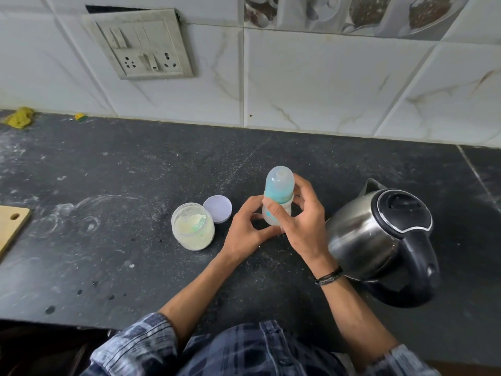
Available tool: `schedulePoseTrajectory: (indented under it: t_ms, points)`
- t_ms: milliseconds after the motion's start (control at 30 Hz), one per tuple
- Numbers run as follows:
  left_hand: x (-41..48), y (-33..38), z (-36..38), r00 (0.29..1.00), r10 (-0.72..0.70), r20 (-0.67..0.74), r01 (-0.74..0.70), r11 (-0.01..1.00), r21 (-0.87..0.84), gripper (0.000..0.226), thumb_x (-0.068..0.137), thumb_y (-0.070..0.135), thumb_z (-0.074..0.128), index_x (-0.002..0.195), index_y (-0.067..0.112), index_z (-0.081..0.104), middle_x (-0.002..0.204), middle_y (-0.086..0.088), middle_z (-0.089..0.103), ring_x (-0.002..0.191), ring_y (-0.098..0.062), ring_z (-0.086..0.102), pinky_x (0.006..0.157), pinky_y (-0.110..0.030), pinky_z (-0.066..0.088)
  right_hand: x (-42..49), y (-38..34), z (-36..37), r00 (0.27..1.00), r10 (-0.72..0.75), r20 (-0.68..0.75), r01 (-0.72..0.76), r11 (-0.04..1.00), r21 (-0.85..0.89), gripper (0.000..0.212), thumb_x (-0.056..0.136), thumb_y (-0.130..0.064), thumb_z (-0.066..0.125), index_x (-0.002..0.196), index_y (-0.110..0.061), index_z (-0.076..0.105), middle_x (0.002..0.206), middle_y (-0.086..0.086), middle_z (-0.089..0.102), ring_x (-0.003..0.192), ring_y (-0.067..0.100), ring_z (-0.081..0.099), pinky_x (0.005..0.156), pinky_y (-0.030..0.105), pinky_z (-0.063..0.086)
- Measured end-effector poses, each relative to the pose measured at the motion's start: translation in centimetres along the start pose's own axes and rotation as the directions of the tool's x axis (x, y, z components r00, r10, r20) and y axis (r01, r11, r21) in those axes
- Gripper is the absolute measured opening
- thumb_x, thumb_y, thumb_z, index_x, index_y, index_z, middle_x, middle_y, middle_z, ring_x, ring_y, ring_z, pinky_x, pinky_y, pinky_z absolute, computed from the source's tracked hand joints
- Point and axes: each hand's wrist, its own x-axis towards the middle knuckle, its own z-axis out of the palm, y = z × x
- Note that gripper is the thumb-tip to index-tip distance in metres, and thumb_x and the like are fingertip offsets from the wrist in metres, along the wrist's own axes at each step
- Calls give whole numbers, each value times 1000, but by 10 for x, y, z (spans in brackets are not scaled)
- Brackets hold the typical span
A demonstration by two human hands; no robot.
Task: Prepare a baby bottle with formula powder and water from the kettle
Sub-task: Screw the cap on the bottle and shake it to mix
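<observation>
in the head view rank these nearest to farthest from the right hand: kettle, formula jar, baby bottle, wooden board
1. baby bottle, held in the right hand
2. kettle, just to its right
3. formula jar, off to the left
4. wooden board, far left edge

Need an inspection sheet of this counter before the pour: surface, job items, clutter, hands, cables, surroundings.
Surface: dark stone counter, white smears and specks.
Job's things: baby bottle, capped; powder jar open, its lid beside it; kettle closed, right of the hands.
Clutter: wooden board at left edge; yellow cloth by the wall.
Hands: left hand and right hand both grip the bottle.
Cables: nothing seen.
Surroundings: tiled wall, switch panel.
</observation>
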Motion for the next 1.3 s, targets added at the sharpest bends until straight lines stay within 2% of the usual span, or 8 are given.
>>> schedulePoseTrajectory:
  t_ms: [367,533,633,767,933,1033,1133,1300]
  points:
    - [-4,4,-3,999,-23,-29,27,992,125,53,70,46,85,115,61,61,122,21,66,120,-14,61,102,-45,53,5,15,-6,977,95,192,-68,988,-140,70,79,-44,88,139,-36,52,118,-26,67,109,1,66,94,27,57]
    - [-2,11,-7,999,-7,50,5,999,47,76,78,40,88,145,38,52,141,11,58,132,-19,56,105,-41,51,5,1,-16,999,-40,3,40,983,-179,70,79,-66,79,136,-33,54,116,-26,66,102,1,69,86,19,55]
    - [1,9,-15,998,-37,51,35,999,39,82,84,27,84,155,29,43,147,8,53,131,-19,56,103,-35,52,1,-3,-16,951,-245,-187,223,966,-134,66,87,-54,80,138,-20,53,126,-6,68,115,14,69,97,26,53]
    - [-1,-4,-19,985,-156,-74,158,987,9,68,86,-21,56,145,12,54,132,-8,66,121,-27,61,103,-54,51,-18,-2,-7,990,-134,-54,117,961,-250,69,85,-48,79,135,-5,60,127,4,69,113,12,67,96,33,57]
    - [9,-2,-20,949,-212,-232,205,977,-53,64,84,-25,43,132,10,66,117,-10,71,105,-19,64,105,-49,51,-25,5,-15,962,-193,-191,169,976,-138,74,88,-56,78,130,0,57,123,8,70,116,12,68,101,29,54]
    - [5,-2,-14,940,-233,-250,218,972,-87,58,87,-21,44,127,14,68,113,-11,72,102,-19,65,105,-47,51,-25,3,-7,982,4,-186,-17,997,-70,69,80,-56,81,129,-14,56,118,-3,70,105,19,72,92,46,60]
    - [3,-2,-7,955,-220,-198,205,974,-94,52,91,-16,48,124,19,69,111,-12,74,106,-35,67,104,-49,53,-23,3,-9,968,-137,-210,126,990,-66,61,83,-57,81,130,-34,49,120,-14,67,107,13,71,90,36,61]
    - [-1,-7,-5,956,-232,-178,223,972,-68,46,93,-11,53,122,21,70,109,-5,76,104,-30,69,100,-45,55,-11,-5,-2,979,-61,-192,66,998,20,55,80,-58,83,125,-46,53,114,-24,69,101,12,73,87,39,61]
